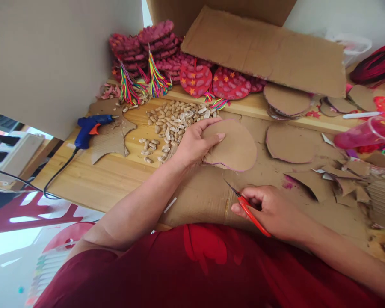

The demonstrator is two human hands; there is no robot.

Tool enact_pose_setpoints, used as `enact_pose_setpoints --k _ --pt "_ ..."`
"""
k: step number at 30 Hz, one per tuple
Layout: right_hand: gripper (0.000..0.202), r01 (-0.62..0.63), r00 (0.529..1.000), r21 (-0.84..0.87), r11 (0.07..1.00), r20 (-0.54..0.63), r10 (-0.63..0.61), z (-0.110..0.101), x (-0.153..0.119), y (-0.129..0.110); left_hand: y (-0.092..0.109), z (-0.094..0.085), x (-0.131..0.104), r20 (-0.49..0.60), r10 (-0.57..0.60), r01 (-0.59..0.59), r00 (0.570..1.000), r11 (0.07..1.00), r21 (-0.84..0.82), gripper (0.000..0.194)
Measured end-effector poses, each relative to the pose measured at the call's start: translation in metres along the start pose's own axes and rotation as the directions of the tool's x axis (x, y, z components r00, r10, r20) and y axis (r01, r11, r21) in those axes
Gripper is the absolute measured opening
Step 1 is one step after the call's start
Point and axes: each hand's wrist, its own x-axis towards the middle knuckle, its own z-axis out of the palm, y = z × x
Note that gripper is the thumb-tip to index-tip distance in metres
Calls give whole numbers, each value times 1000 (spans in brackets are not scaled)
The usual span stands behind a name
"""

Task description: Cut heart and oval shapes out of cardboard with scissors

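My left hand point(199, 143) grips a rounded piece of cardboard point(235, 143) by its left side, thumb on top and fingers underneath. A purple line runs along the edge of this piece, which has a shallow dip at its lower side. In my right hand point(268, 207) is a pair of small scissors point(252, 218) with red handles. Their dark, thin blades point up and left, just below the cardboard piece and apart from it. Another cut cardboard shape point(290, 143) lies to the right on the large cardboard sheet point(199, 201).
Peanut shells point(176, 122) lie behind my left hand. A blue glue gun point(91, 128) with a cord rests at left. Decorated pink pieces with tassels point(154, 79) are stacked at the back. Cardboard scraps point(346, 182) and a tipped plastic cup point(365, 132) are on the right.
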Motion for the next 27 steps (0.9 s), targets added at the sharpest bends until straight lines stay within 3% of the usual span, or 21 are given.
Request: enact_pose_setpoints --k 3,7,10,13,16,22,27 --pt "41 40 992 213 976 -126 -13 1 -3 6 2 1 2 -103 -36 18 994 985 -174 53" --pt "32 185 899 598 780 -423 111 2 8 17 5 6 -1 -104 -122 81 987 940 -332 53" --pt "28 267 871 746 609 -458 178 3 21 18 6 12 -6 -56 -185 152 981 915 -374 46" --pt "29 329 883 795 509 -450 132 6 32 10 5 16 -11 -51 -187 154 981 913 -379 43" --pt "26 360 895 793 491 -443 59 9 40 0 4 19 -13 -41 -170 145 985 923 -355 45" --pt "31 353 899 779 519 -436 44 10 48 -2 1 22 -15 -10 -151 140 989 937 -321 47" --pt "31 337 891 738 584 -450 55 7 37 -1 -1 18 -10 -90 -145 103 985 924 -368 41"
